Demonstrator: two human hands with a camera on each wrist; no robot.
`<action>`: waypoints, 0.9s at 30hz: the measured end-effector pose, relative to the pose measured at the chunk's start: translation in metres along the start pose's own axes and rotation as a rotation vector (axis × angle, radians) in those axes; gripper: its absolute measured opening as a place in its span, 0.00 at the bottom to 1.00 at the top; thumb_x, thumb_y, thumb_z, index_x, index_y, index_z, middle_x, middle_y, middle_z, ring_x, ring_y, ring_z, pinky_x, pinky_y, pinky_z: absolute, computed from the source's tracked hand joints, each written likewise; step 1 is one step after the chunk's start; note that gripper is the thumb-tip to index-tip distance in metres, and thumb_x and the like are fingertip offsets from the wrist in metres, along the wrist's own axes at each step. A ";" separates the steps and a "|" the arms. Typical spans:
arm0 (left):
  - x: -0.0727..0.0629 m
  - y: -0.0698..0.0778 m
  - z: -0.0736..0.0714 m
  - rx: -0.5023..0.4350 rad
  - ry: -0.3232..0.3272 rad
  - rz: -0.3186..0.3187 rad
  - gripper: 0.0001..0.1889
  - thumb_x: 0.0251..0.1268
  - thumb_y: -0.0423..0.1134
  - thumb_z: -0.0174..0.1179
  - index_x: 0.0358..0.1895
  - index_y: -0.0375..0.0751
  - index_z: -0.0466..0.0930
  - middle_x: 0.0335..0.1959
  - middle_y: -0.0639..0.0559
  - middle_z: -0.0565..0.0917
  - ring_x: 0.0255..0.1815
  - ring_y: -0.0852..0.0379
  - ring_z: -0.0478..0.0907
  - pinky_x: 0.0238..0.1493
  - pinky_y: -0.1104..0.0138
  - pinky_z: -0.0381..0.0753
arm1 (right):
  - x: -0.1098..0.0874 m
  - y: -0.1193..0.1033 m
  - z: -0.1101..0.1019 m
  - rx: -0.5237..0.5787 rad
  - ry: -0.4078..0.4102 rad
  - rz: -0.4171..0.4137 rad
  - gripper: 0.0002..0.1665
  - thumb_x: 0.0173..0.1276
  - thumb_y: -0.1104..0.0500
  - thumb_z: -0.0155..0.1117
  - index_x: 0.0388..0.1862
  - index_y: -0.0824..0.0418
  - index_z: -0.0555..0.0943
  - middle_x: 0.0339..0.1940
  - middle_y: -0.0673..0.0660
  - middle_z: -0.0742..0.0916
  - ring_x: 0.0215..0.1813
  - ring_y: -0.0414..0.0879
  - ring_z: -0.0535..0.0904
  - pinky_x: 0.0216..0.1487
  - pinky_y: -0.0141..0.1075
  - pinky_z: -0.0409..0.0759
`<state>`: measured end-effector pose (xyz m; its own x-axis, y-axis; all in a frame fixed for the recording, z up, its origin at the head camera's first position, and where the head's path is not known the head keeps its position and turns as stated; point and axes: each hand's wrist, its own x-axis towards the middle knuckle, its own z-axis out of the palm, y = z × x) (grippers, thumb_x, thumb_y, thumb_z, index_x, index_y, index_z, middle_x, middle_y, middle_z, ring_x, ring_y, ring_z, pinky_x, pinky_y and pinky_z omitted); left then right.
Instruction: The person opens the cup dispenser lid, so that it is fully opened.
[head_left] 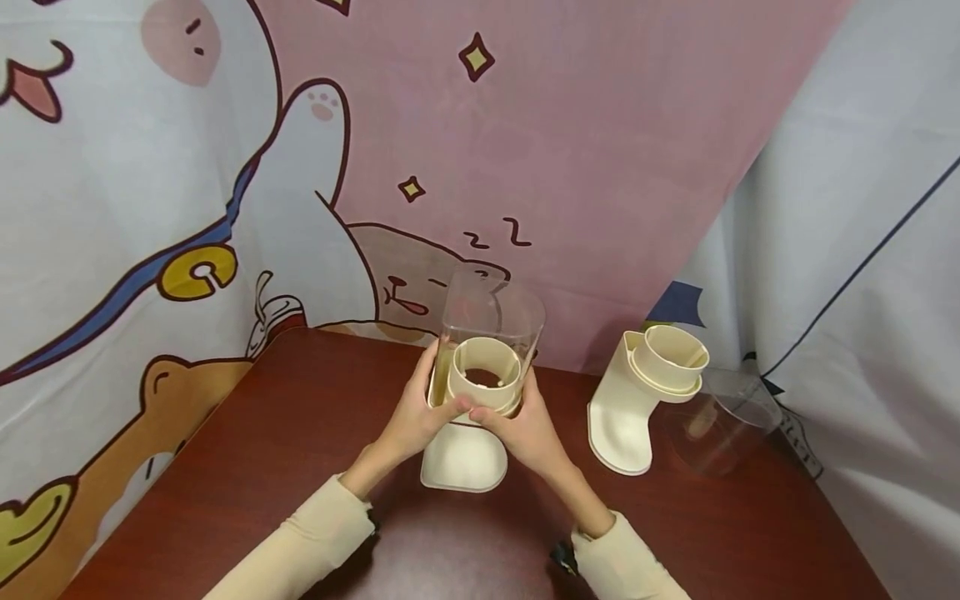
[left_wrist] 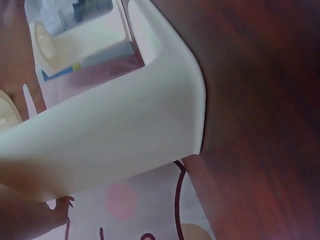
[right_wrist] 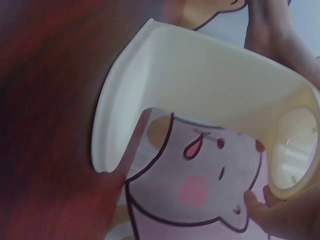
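A cream plastic stand (head_left: 465,458) with a ring-shaped top stands upright on the table, its flat foot toward me. My left hand (head_left: 420,408) grips it at the left of the ring, and my right hand (head_left: 528,425) grips the ring's right side. Both thumbs meet at the ring's front. A clear plastic container (head_left: 487,312) rises at the ring's back; how it joins the stand cannot be made out. In the right wrist view, fingers (right_wrist: 257,207) lie by the rim under the stand's ring (right_wrist: 295,150).
To the right stands a second cream stand (head_left: 630,408) of the same shape. Beside it is another clear container (head_left: 723,425), close to the table's right edge. A printed cloth (head_left: 600,167) hangs behind the dark red-brown table (head_left: 300,425).
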<state>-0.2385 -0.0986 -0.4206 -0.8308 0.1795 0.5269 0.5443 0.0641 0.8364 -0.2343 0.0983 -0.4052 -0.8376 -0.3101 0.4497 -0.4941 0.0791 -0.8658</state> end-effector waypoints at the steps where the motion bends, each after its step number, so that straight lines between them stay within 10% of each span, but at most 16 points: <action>1: -0.004 0.002 0.000 -0.002 -0.002 0.008 0.55 0.53 0.72 0.64 0.80 0.56 0.47 0.76 0.48 0.63 0.74 0.51 0.62 0.75 0.59 0.60 | -0.004 -0.003 0.001 -0.001 0.001 0.004 0.54 0.55 0.45 0.79 0.75 0.50 0.59 0.68 0.58 0.76 0.65 0.51 0.75 0.63 0.31 0.75; 15: -0.041 0.025 0.006 -0.014 -0.002 0.069 0.54 0.56 0.71 0.62 0.81 0.54 0.46 0.76 0.50 0.63 0.73 0.55 0.63 0.72 0.72 0.60 | -0.043 -0.025 0.013 -0.024 0.005 0.026 0.56 0.54 0.45 0.80 0.76 0.45 0.58 0.67 0.54 0.76 0.66 0.46 0.74 0.66 0.35 0.73; 27: -0.048 0.028 0.014 -0.043 0.018 0.109 0.54 0.56 0.71 0.62 0.81 0.52 0.47 0.75 0.48 0.63 0.72 0.54 0.63 0.71 0.72 0.62 | -0.052 -0.030 0.011 -0.016 0.002 0.024 0.57 0.54 0.50 0.81 0.77 0.44 0.57 0.68 0.52 0.75 0.69 0.55 0.71 0.69 0.36 0.70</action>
<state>-0.1820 -0.0919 -0.4241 -0.7692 0.1655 0.6172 0.6262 0.0029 0.7796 -0.1735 0.1011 -0.4049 -0.8497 -0.3062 0.4293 -0.4776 0.1016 -0.8727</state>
